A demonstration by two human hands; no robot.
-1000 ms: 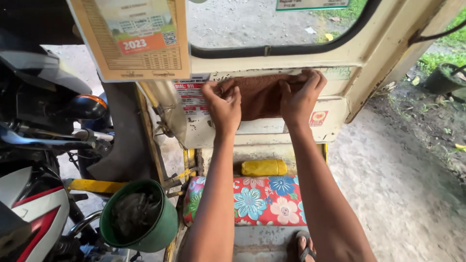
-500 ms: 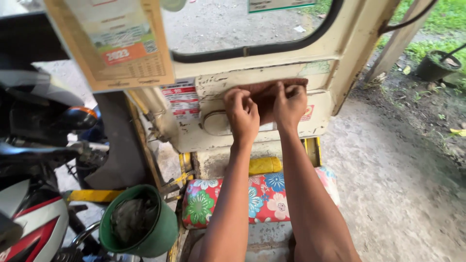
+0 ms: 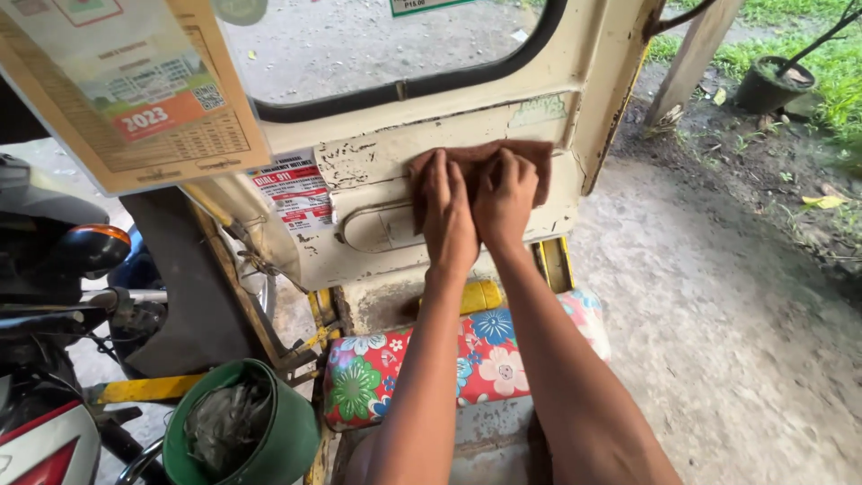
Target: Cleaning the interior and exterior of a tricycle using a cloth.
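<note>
Both hands flat on a cloth (image 3: 525,160) against the panel (image 3: 377,157) under the window (image 3: 359,40); left hand (image 3: 446,216) just beside right hand (image 3: 503,199), touching. Sticker (image 3: 294,190) left of the cloth, calendar (image 3: 126,90) above and further left. Cushion (image 3: 485,355) below the forearms, a cylinder (image 3: 483,295) behind it. Bucket (image 3: 287,440) left of cushion, motorcycle (image 3: 54,296) at far left. Pot (image 3: 772,85) far right on the ground.

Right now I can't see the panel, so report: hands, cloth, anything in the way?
Left hand and right hand flat on brown rag. Rag against cream metal panel. Nothing blocking.
</note>
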